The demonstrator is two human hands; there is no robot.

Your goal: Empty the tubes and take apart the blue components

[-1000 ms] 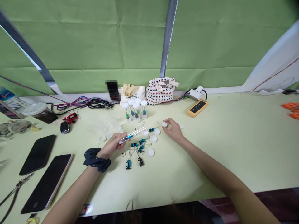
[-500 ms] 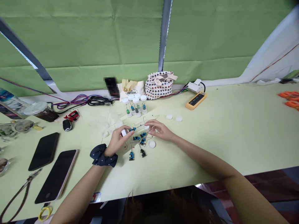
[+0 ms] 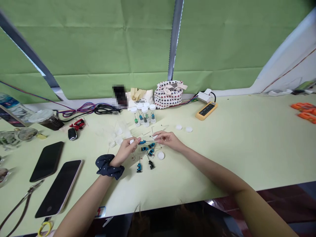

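Closing up a clear tube (image 3: 148, 139): is that the step in hand?

Probably. Left hand (image 3: 126, 149): thumb and fingers pinching the tube's white end (image 3: 131, 141). Tube is held nearly level above the tabletop (image 3: 197, 168), between both hands. A blue piece (image 3: 142, 142) appears to sit inside.

And the right hand (image 3: 169, 140)?

Fingertips pinching a small white cap (image 3: 154, 137) near the tube's far end. Whether cap and rim touch, I cannot tell.

What does the next move call for, in your judgement?

Tube kept steady, cap squared to the rim, then a straight push. A tilted cap could catch or spring off.

Surroundings?

Several loose tools (image 3: 139, 166), blue and black, lie on the near side of the tube. One loose cap (image 3: 161, 155) rests just beside them; two more caps (image 3: 178, 127) lie farther back. Behind, a cluster of capped tubes (image 3: 145, 120) stands upright.
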